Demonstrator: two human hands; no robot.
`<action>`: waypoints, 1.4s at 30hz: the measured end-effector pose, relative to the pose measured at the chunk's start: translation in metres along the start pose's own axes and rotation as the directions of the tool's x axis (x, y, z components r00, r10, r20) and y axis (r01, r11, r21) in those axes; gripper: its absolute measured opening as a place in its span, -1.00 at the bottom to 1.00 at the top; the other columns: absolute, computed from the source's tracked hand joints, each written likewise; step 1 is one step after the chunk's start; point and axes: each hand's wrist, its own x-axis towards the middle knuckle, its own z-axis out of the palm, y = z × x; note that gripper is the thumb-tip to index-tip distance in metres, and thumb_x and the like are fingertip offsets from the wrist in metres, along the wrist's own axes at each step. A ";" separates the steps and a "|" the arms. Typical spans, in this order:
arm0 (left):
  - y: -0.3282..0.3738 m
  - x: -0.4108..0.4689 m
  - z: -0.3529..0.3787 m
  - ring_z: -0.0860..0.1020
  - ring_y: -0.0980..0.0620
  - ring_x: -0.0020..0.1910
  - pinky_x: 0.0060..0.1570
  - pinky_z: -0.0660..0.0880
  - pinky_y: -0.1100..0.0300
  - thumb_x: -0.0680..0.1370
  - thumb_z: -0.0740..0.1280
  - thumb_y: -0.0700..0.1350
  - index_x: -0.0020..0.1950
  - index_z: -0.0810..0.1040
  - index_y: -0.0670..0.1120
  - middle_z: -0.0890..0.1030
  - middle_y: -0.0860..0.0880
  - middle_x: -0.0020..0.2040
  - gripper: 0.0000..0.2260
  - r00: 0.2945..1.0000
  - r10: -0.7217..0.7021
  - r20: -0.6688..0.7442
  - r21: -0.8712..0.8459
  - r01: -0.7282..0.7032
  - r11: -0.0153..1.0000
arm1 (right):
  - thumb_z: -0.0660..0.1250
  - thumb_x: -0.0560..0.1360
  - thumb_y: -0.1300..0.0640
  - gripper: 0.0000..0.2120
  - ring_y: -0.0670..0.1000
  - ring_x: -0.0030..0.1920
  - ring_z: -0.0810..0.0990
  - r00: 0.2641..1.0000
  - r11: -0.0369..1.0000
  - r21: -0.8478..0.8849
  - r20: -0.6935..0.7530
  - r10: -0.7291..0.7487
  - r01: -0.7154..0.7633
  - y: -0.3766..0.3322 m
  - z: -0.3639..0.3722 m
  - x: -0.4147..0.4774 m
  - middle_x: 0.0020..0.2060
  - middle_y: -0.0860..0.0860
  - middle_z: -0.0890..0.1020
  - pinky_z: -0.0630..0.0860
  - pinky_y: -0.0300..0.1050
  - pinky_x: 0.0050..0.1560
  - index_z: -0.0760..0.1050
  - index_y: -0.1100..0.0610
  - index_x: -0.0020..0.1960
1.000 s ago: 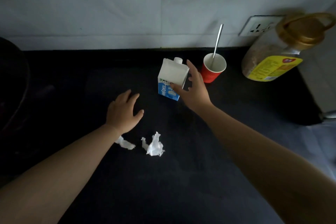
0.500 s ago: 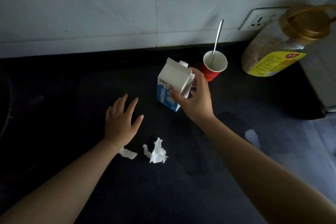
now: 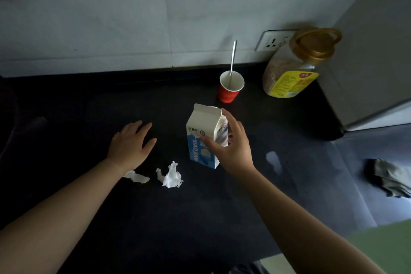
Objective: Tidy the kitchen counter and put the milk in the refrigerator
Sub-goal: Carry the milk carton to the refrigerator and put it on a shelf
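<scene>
Dark surface (image 3: 200, 218) ran below a white tiled wall (image 3: 155, 18). Milk carton (image 3: 201, 138): was upright mid-surface, gripped by right hand (image 3: 233, 151). Left hand (image 3: 130, 144): lay flat, fingers spread, beside tissue scraps (image 3: 171, 176).

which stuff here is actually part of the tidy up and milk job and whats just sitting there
Belongs to the job:
- milk carton, gripped by the right hand
- crumpled tissue scraps
- pale wet patch on the counter

Probably just lying about:
- red cup with a spoon in it
- grain jar
- wall socket
- grey cloth
</scene>
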 end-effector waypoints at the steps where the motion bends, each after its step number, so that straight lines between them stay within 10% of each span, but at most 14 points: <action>1: 0.008 -0.011 -0.003 0.13 -0.07 0.49 0.41 0.17 -0.09 0.58 0.11 0.13 0.49 0.18 -0.01 0.21 -0.08 0.50 -0.50 1.000 -0.008 -0.011 -0.083 0.007 0.997 | 0.50 0.31 -0.04 -0.24 -0.15 0.20 0.39 1.000 1.000 0.004 0.016 -0.003 0.003 0.001 -0.006 -0.007 0.12 -0.21 0.37 0.46 -0.13 0.15 0.19 -0.20 0.40; 8: 0.084 -0.138 0.007 0.40 0.22 0.21 0.14 0.33 0.28 0.56 0.20 0.03 0.32 0.43 0.02 0.46 0.13 0.26 -0.67 0.967 -0.125 -0.220 -0.567 -0.023 0.824 | 0.46 0.26 -0.20 -0.25 -0.12 0.25 0.40 0.992 0.997 0.077 0.119 -0.035 0.026 0.027 -0.054 -0.067 0.11 -0.34 0.35 0.51 0.11 0.16 0.20 -0.28 0.36; 13: 0.145 -0.251 0.071 0.51 0.28 0.07 0.02 0.40 0.29 0.54 0.25 0.09 0.02 0.50 0.25 0.57 0.20 0.07 -0.90 0.886 -0.452 -0.100 -0.882 0.132 0.452 | 0.44 0.25 -0.24 -0.26 -0.09 0.26 0.43 0.960 0.991 0.053 0.243 -0.136 0.127 0.063 -0.105 -0.114 0.23 -0.15 0.45 0.53 0.11 0.14 0.23 -0.23 0.35; 21: 0.261 -0.390 0.148 0.53 0.34 0.02 -0.07 0.36 0.39 0.47 0.14 0.15 0.02 0.50 0.25 0.60 0.28 0.00 -0.79 0.779 -0.628 -0.004 -0.931 0.226 0.287 | 0.45 0.30 -0.14 -0.28 -0.13 0.24 0.41 0.809 0.954 -0.011 0.532 -0.249 0.301 0.115 -0.164 -0.189 0.17 -0.20 0.39 0.51 0.01 0.19 0.22 -0.18 0.37; 26: 0.304 -0.466 0.178 0.56 0.15 0.05 0.07 0.44 0.11 0.36 0.14 0.30 0.00 0.55 0.23 0.63 0.17 0.00 -0.66 0.544 -0.836 0.073 -0.974 0.220 0.058 | 0.44 0.28 -0.16 -0.30 -0.16 0.23 0.36 0.572 0.886 0.021 0.757 -0.317 0.463 0.120 -0.161 -0.239 0.12 -0.26 0.35 0.46 -0.32 0.03 0.16 -0.31 0.31; 32: 0.328 -0.557 0.195 0.57 0.19 0.00 -0.09 0.43 0.22 0.54 0.18 0.07 0.10 0.53 0.05 0.62 0.12 0.01 -0.77 0.259 -0.964 0.061 -0.995 0.092 -0.039 | 0.42 0.25 -0.24 -0.24 -0.20 0.23 0.36 0.213 0.788 0.179 0.906 -0.365 0.589 0.098 -0.119 -0.309 0.16 -0.18 0.39 0.36 -0.52 0.06 0.17 -0.24 0.36; 42: 0.351 -0.755 0.264 0.54 0.18 0.08 -0.01 0.42 0.22 0.38 0.13 0.28 0.13 0.52 0.09 0.61 0.17 0.03 -0.55 -0.145 -0.959 0.243 -0.970 -0.046 -0.239 | 0.39 0.29 -0.22 -0.30 -0.11 0.18 0.40 -0.280 0.664 0.420 0.908 -0.313 0.619 0.100 -0.047 -0.532 0.12 -0.15 0.41 0.44 -0.13 0.14 0.16 -0.26 0.34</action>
